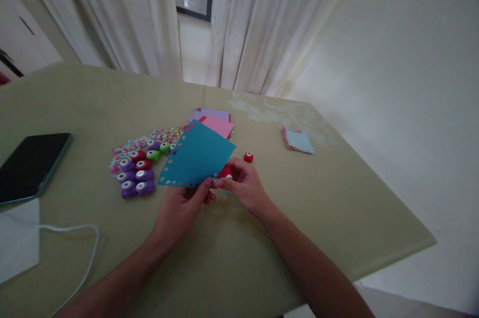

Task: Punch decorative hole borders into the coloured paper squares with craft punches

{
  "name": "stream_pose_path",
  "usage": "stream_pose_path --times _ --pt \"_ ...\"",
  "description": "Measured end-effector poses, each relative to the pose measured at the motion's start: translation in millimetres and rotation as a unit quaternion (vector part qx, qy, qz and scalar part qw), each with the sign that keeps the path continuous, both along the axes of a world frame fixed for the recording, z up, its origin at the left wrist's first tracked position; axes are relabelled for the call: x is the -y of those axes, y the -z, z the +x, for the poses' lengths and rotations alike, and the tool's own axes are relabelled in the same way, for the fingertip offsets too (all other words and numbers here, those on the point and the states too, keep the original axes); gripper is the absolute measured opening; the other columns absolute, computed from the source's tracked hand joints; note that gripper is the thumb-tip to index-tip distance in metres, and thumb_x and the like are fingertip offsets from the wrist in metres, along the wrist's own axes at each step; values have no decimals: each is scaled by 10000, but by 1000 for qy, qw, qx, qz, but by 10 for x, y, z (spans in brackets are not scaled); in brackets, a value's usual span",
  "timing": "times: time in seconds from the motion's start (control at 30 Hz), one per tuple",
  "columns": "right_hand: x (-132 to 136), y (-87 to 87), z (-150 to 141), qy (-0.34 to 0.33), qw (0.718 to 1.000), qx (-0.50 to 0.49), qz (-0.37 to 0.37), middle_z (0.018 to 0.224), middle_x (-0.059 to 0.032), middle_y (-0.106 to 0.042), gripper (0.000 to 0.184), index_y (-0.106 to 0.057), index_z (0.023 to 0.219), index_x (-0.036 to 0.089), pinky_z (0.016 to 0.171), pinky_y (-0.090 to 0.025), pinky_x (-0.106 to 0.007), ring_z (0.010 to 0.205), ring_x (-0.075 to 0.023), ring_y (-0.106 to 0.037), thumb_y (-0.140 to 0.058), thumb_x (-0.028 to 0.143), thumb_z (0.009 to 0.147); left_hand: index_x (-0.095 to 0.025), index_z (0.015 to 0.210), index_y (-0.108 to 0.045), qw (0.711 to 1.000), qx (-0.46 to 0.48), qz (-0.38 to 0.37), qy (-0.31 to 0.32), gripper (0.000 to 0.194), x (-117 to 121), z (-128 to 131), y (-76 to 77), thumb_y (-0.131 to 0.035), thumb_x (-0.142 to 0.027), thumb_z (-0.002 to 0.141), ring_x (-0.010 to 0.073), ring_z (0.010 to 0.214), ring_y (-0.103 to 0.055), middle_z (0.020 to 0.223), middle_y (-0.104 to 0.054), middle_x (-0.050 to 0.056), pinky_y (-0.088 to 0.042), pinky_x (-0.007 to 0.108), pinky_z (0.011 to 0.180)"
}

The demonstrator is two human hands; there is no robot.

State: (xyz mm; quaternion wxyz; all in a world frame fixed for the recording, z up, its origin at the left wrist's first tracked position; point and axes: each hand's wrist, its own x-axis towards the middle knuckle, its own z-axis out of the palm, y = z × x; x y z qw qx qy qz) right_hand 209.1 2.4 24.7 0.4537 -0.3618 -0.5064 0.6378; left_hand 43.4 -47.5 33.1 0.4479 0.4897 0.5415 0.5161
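Observation:
A blue sheet of paper [200, 156] is tilted up in front of me, with small punched holes along its left and lower edges. My left hand [183, 205] pinches its bottom edge between thumb and fingers. My right hand [245, 185] is closed around a red craft punch [226, 173] at the sheet's lower right corner; fingers partly cover the punch. Another small red craft punch [248, 157] stands on the table just beyond my right hand. Left of the sheet stand several purple, red and green craft punches [136, 175].
Behind the punches spreads a heap of colourful paper bits [159, 137]. Pink and lilac paper sheets [217, 124] lie beyond the blue one. A stack of pale blue cards [298, 140] sits to the right. At left are a dark tablet [35, 163], white paper [20, 248] and a white cable [95, 245].

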Motion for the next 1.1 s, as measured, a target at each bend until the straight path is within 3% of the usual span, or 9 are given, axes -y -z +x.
stream_pose_path --times 0.33,0.5,0.73,1.1 --pt "20 -37 33 -21 1000 14 -4 733 7 -674 390 -685 788 231 738 -520 -345 719 -197 -640 -957 495 693 -210 820 -759 999 -29 -6 12 261 23 -4 56 -730 -462 877 206 582 -742 651 -767 18 -601 282 555" --pt "19 -22 54 -30 997 68 -10 689 21 -595 472 -658 735 219 665 -438 -314 669 -166 -538 -968 564 646 -207 884 -763 999 -20 -15 41 279 10 -8 134 -732 -484 891 216 616 -748 699 -774 29 -594 288 574" --pt "-4 52 86 -30 997 51 -51 652 54 -486 504 -601 717 205 588 -314 -275 601 -112 -415 -895 613 746 -178 948 -750 999 -23 -23 37 331 9 -20 166 -720 -505 905 204 624 -742 805 -812 67 -592 285 580" --pt "2 29 77 -25 994 47 -97 658 39 -531 547 -627 725 199 584 -295 -287 596 -115 -429 -917 660 670 -194 885 -758 997 -47 -17 52 286 -19 -64 123 -716 -475 909 201 593 -733 731 -806 41 -572 272 554"
